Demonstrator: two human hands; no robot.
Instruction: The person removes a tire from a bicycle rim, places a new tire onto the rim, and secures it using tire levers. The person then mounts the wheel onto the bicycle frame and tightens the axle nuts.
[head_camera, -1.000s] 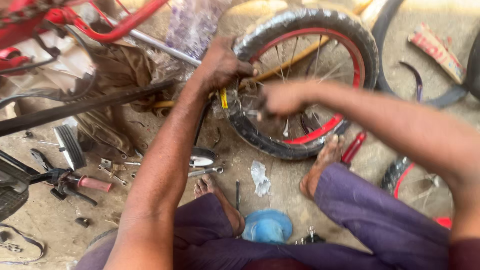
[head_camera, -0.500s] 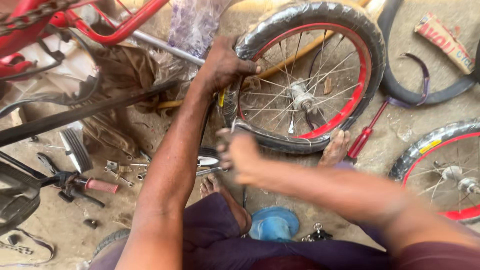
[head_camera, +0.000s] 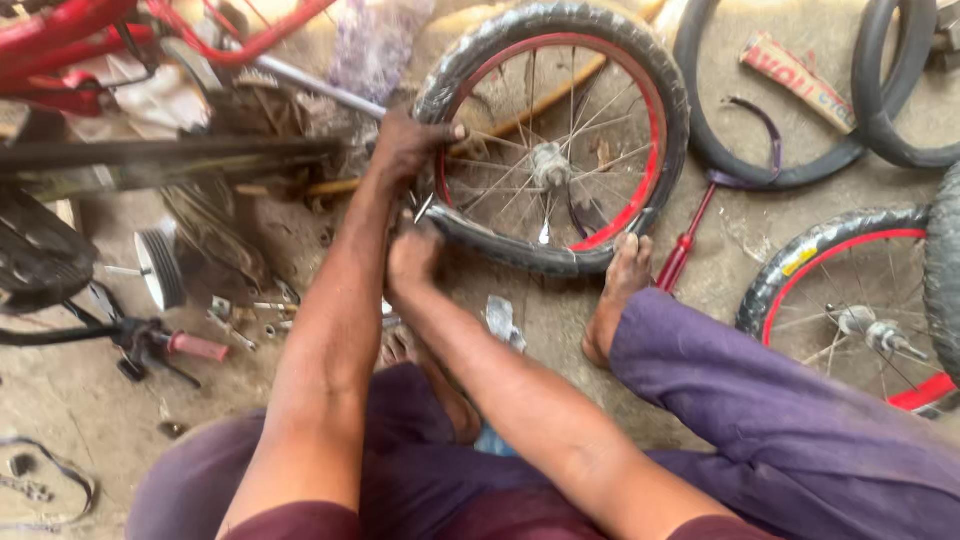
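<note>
At centre the wheel (head_camera: 560, 130) has a black tyre, red rim and silver spokes. A second wheel (head_camera: 850, 300), lower right, is black with a red rim and a yellow patch. The screwdriver (head_camera: 685, 245) between them is red. The bike frame (head_camera: 90, 35), upper left, is red. The handlebar grip (head_camera: 197, 347) at left is pinkish red. The trousers (head_camera: 780, 420) are purple. The floor (head_camera: 60, 380) is dusty tan.

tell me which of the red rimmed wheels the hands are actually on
The upper middle wheel: the left hand grips its tyre, the right hand is at its lower edge. The other red-rimmed wheel lies untouched at the right.
</note>
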